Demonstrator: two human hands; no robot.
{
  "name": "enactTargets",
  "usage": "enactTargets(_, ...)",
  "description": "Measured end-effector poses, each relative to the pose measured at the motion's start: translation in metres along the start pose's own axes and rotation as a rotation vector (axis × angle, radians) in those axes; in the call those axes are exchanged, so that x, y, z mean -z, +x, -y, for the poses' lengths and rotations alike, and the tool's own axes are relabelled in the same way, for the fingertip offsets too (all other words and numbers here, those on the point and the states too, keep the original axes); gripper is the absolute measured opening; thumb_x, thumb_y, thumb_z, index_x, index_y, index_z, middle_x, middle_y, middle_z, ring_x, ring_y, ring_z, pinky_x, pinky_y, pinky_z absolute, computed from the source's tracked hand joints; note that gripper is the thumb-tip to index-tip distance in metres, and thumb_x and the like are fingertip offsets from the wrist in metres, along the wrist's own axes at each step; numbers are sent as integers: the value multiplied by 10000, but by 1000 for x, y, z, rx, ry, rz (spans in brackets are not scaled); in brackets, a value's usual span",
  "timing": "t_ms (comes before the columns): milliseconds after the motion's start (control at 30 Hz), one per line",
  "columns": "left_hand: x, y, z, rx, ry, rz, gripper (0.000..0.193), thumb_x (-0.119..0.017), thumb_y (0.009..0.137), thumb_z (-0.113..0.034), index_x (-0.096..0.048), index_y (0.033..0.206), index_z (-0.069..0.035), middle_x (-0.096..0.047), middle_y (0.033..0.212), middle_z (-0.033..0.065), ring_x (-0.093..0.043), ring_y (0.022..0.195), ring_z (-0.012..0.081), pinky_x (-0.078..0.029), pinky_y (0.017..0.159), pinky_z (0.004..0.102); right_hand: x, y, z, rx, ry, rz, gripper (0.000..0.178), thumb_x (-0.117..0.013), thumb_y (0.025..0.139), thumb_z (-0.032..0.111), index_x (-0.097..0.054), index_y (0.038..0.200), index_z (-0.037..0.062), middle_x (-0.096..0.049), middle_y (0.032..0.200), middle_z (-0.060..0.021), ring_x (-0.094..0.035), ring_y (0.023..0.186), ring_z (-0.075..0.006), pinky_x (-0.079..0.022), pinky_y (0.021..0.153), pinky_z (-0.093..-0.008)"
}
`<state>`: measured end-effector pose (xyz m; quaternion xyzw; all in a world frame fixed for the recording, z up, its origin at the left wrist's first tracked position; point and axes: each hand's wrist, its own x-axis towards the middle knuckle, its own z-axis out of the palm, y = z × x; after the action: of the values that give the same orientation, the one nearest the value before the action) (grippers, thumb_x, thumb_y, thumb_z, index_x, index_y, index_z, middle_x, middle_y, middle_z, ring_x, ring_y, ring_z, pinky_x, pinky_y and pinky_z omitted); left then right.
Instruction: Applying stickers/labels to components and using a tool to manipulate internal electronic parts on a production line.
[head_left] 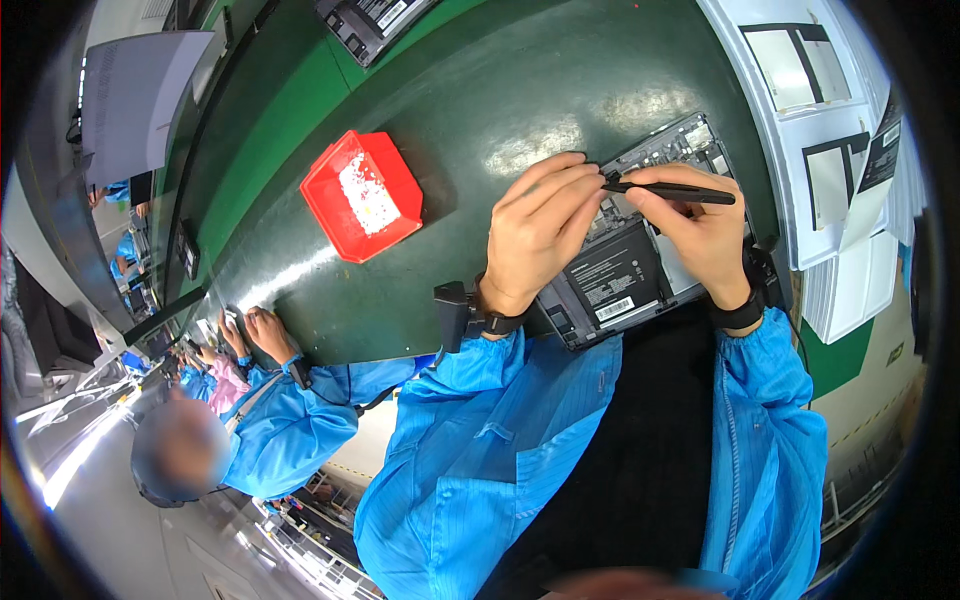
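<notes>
- Pinching a black pen-shaped tool [690, 192], the thumb and forefinger of my right hand [700, 240] are clamped on its shaft; the rest curl behind, partly hidden.
- Lying almost level, the tool has its butt end to the right and its tip to the left, just beside the fingertips of my left hand [535, 230].
- On that left hand the fingers [552, 188] lie close together, half bent and reaching right; whether they clamp a small part at the tool's tip, I cannot tell.
- My left forearm comes in from the near side, the back of the hand turned up; my right wrist bends inward, so both sets of fingertips meet over the opened laptop base [557, 313].
- This base sits on the right part of the dark green desk [460, 110], at a slant, its black battery [612, 280] on the near side and its circuit board [690, 140] on the far side.
- Black bands circle both my wrists, below blue sleeves.
- Left of my left hand, well apart, stands a red bin [402, 185] with small white pieces [366, 195] in it.
- Farther left, a co-worker's hands [266, 335] are at the desk's edge.
</notes>
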<state>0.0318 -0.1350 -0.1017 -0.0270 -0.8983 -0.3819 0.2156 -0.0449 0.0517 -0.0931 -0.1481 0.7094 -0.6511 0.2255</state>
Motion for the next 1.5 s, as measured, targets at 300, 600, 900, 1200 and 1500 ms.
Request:
enactTargets(300, 83, -24, 10, 348, 491, -371, 107, -750, 881, -18, -769, 986, -4, -766, 960, 149, -752, 872, 266, -591, 794, 354, 4, -4, -7, -29, 178, -120, 193, -759, 896, -2, -728, 1082, -43, -712, 920, -35, -619, 704, -29, -486, 571, -172)
enactTargets(600, 140, -55, 39, 644, 867, -295, 136, -762, 874, -105, -788, 981, -25, -715, 833, 195, -693, 697, 326, -542, 677, 410, -1, -1, 0, -107, 28, -137, 174, -751, 901, 11, -740, 1064, -50, -720, 874, -50, -616, 637, -44, -481, 542, -181)
enactTargets(900, 13, -13, -14, 101, 269, -59, 288, -833, 769, -64, -760, 1045, -25, -683, 1253, 142, -639, 1072, 335, -537, 900, 407, -1, 0, 3, -164, 55, -144, 182, -760, 894, 15, -739, 1060, -59, -703, 771, -37, -594, 583, -46, -441, 514, -188)
enactTargets(1200, -11, -9, -5, 69, 226, -49, 187, -819, 769, -50, -774, 949, -30, -697, 1207, 123, -632, 1051, 334, -537, 880, 416, -2, 1, -3, -86, 21, -139, 151, -752, 899, 15, -745, 1025, -67, -719, 791, -42, -600, 589, -36, -447, 507, -196)
enactTargets(1500, -14, -7, -8, 93, 164, -50, 161, -802, 777, -30, -745, 925, -10, -713, 1171, 119, -645, 1023, 326, -538, 866, 408, 0, 2, -2, -109, 46, -155, 126, -750, 906, 21, -760, 1013, -46, -652, 716, 47, -454, 566, 34, -295, 475, -180)
